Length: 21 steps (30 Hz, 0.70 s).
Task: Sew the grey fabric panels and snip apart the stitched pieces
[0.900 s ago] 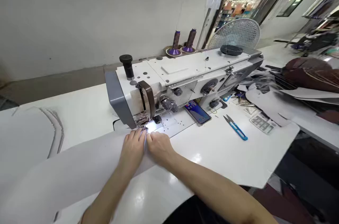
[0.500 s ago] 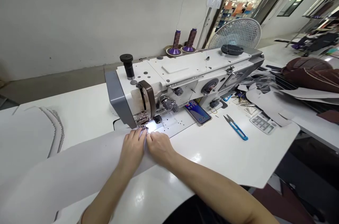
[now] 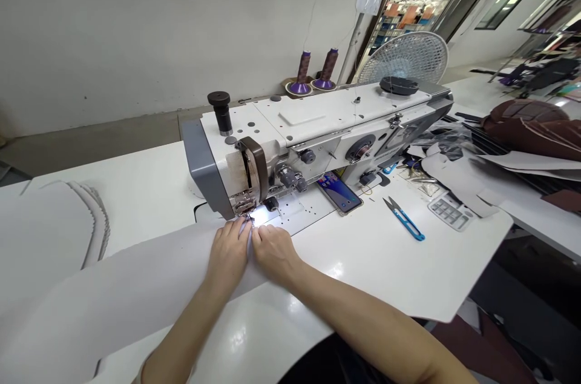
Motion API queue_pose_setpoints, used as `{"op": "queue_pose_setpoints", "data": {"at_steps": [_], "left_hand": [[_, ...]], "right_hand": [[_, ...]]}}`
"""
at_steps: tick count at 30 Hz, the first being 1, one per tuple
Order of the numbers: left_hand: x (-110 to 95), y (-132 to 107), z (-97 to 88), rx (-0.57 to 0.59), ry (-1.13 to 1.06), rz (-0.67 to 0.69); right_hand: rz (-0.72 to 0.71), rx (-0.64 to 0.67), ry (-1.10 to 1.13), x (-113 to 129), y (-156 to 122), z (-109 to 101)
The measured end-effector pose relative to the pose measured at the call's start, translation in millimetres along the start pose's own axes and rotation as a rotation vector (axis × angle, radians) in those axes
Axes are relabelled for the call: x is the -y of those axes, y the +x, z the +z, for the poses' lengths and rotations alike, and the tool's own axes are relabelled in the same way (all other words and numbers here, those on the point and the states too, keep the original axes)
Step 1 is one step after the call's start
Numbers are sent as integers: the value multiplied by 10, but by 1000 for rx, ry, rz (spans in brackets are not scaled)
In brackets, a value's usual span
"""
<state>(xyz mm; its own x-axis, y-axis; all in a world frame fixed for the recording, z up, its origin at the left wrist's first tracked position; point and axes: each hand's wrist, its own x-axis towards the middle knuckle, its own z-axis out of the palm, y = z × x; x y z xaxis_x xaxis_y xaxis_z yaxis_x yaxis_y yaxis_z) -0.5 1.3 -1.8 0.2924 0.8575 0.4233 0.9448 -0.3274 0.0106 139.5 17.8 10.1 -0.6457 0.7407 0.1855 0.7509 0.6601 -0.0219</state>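
A white industrial sewing machine stands on a white table. A long white piece of material lies across the table from the left, its end under the lit needle area. My left hand and my right hand rest side by side on that end, fingertips pressed together on the material just in front of the presser foot. Both hands' fingers are curled down onto it.
A phone lies under the machine arm. Blue thread snips and a calculator lie to the right. Two thread cones and a fan stand behind. Dark brown material is piled far right; stacked white pieces lie left.
Both hands stay pressed on the white material at the needle. Only the view has shifted very slightly.
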Motion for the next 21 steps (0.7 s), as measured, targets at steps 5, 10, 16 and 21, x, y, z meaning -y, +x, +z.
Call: {"op": "queue_pose_setpoints", "data": {"at_steps": [5, 10, 16, 21], "left_hand": [[-14, 4, -17, 0, 10, 11], [6, -11, -14, -1, 7, 27], [7, -10, -34, -17, -13, 22], [-27, 6, -66, 1, -24, -1]], "right_hand": [[-12, 8, 10, 4, 2, -1], [-29, 22, 32, -7, 10, -28], [-53, 35, 33, -13, 19, -35], [-57, 39, 24, -13, 13, -13]]}}
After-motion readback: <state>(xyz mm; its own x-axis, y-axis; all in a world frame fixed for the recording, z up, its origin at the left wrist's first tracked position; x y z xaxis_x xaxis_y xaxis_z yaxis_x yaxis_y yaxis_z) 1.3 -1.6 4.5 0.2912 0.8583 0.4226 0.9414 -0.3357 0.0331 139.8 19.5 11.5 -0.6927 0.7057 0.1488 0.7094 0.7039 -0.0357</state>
